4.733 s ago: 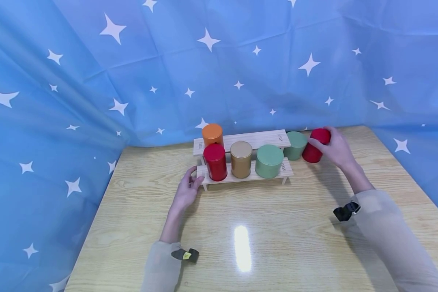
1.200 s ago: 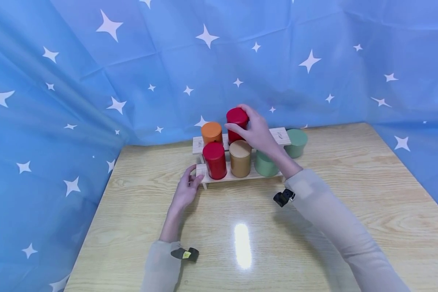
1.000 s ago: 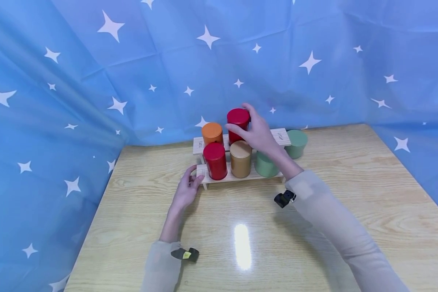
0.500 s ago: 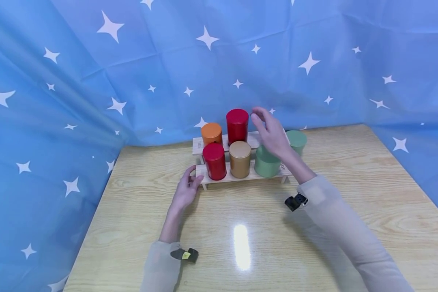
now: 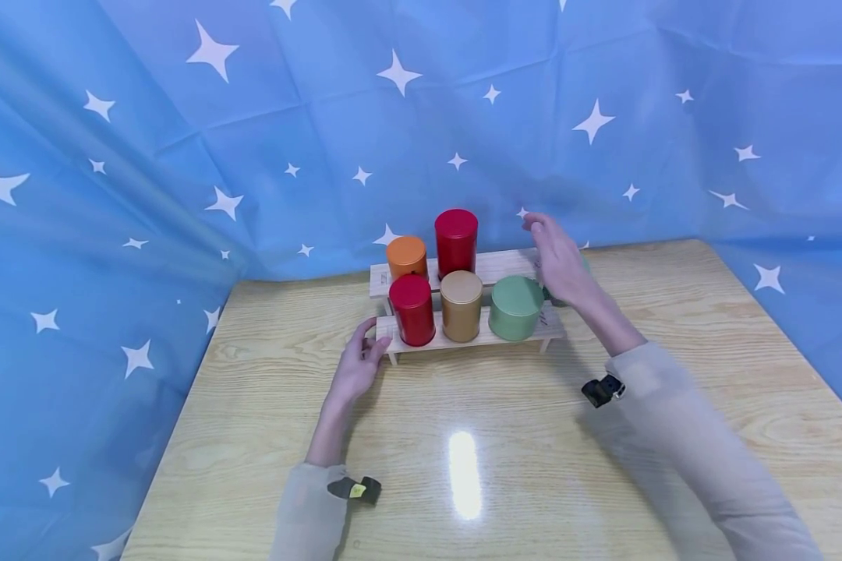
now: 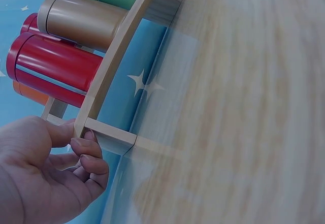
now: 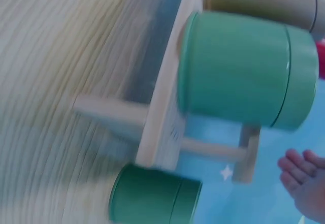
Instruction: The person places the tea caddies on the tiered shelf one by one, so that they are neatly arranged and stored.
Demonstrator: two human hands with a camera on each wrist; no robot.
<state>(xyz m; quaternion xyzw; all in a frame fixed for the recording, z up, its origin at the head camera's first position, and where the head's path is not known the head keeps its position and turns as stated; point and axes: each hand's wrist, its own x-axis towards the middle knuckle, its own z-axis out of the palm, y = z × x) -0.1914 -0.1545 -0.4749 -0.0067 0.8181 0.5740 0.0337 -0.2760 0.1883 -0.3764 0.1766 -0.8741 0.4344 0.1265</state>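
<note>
My left hand [image 5: 358,365] grips the left end of the lower step of a two-tier wooden rack [image 5: 505,266]; the left wrist view shows thumb and fingers around the board's corner. On the lower step stand a red tin [image 5: 415,319], a gold tin [image 5: 461,315] and a green tin [image 5: 515,315]. The upper step carries an orange tin [image 5: 407,255] and a second red tin [image 5: 456,241]. Holding nothing, my right hand [image 5: 560,261] hovers by the upper step's right end, fingers extended. It partly hides another green tin [image 7: 152,196] on the table.
The pale wood-grain table [image 5: 505,436] extends in front of the rack and to both sides. A blue curtain with white stars [image 5: 337,140] hangs close behind the rack and along the left side.
The right hand carried the second red tin from the table's right side onto the upper step, let it go, and drew back rightward. The left hand stayed on the rack.
</note>
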